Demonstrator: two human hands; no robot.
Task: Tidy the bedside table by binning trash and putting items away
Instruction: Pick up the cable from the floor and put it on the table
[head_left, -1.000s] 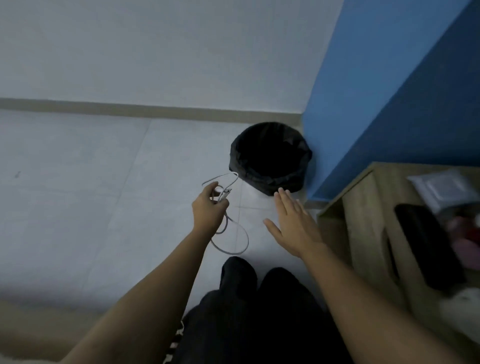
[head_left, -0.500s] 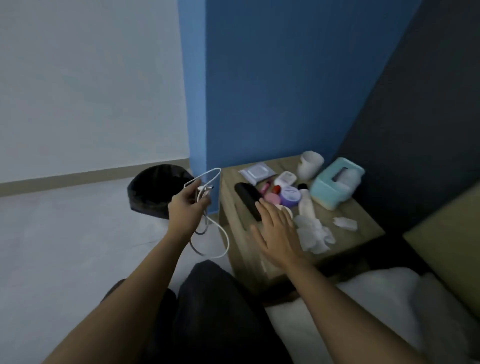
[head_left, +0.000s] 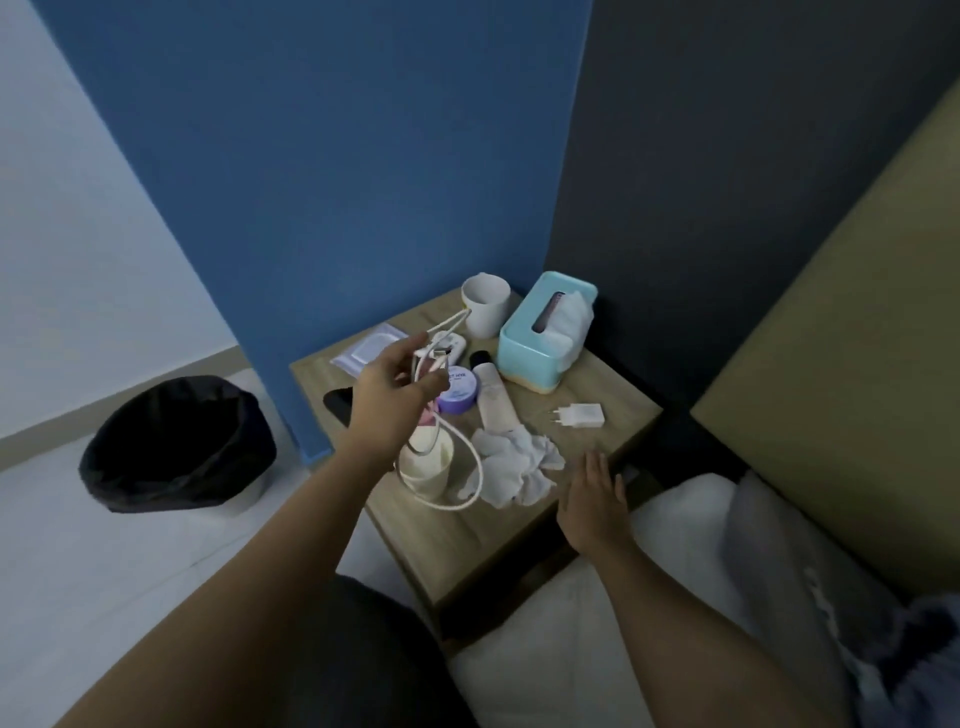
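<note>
The bin (head_left: 176, 447) stood on the floor left of the table (head_left: 467, 545). The left hand (head_left: 395, 400) pinched a white cable (head_left: 479, 475) above it — not yet stowed. Crumpled tissues (head_left: 511, 465) lay unbinned; the right hand (head_left: 592, 499) hovered flat, fingers (head_left: 595, 467) straight, holding nothing — most work seemingly remained.

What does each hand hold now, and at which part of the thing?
The left hand pinches the white cable where its loops gather, beside a connector; one loop hangs below. The right hand holds nothing.
</note>
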